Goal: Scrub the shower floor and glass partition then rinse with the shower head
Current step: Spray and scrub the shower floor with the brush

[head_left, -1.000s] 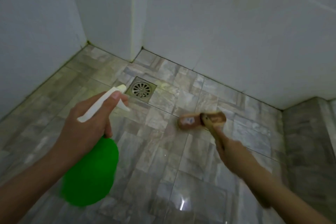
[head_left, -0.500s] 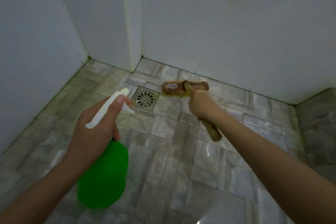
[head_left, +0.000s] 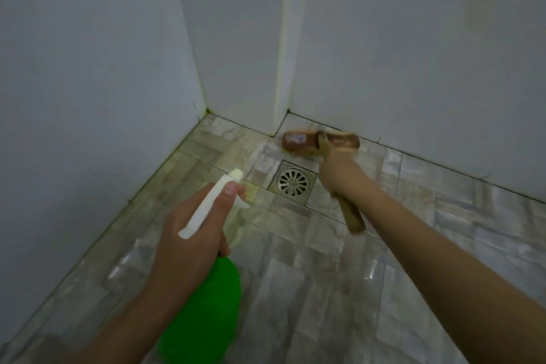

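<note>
My right grip (head_left: pixel 336 174) holds the brush (head_left: pixel 320 142), its head on the floor (head_left: pixel 325 289) by the far wall (head_left: pixel 413 68). My left grip (head_left: pixel 192 233) holds the green spray bottle (head_left: pixel 204 310).

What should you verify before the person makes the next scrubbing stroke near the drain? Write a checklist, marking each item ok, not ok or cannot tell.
1. Right-hand grip holds the brush by its handle: ok.
2. Brush bristles meet the floor at the foot of the wall: ok.
3. Left-hand grip holds the spray bottle: ok.
4. Drain uncovered: ok.
5. Cleaner already on the patch being scrubbed: cannot tell.
6. Shower head within reach for rinsing: cannot tell, out of view.
</note>
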### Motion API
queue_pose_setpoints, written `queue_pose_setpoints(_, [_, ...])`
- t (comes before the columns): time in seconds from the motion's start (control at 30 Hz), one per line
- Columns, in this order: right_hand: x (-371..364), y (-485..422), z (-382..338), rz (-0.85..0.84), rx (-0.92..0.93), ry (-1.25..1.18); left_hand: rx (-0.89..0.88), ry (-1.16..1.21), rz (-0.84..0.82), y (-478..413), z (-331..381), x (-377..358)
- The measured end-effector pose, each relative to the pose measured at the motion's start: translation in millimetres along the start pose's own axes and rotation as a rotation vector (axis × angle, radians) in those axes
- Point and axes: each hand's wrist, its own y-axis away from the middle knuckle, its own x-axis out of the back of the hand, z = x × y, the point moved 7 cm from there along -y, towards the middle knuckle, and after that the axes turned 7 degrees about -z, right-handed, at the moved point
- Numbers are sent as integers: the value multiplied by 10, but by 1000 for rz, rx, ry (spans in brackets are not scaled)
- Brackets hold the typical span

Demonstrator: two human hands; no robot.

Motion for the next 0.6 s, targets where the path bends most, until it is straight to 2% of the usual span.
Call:
queue_pose_setpoints(0.1, [-327, 335, 43, -84, 95, 63, -3, 11, 18, -21, -20, 86])
queue_pose_setpoints(0.17, [-212, 113, -36, -62, 129, 139, -7, 4, 35, -26, -30, 116])
queue_pose_setpoints(0.27, [0, -198, -162, -15, 98, 90, -32, -1, 40, -14, -36, 136])
queue_pose_setpoints(0.37, [-275, 214, -159, -12, 179, 152, -39, -7, 50, 10, -50, 194])
queue_pose_setpoints(0.43, [-516, 579, -141, -105, 229, 176, -29, -22, 72, 34, -41, 271])
queue_pose_setpoints(0.5, [-444, 364, -240, -60, 256, 254, -27, -38, 95, 78, -38, 336])
queue_pose_setpoints(0.6, [-193, -180, -474, -46, 212, 224, -21, -49, 124, 179, -4, 428])
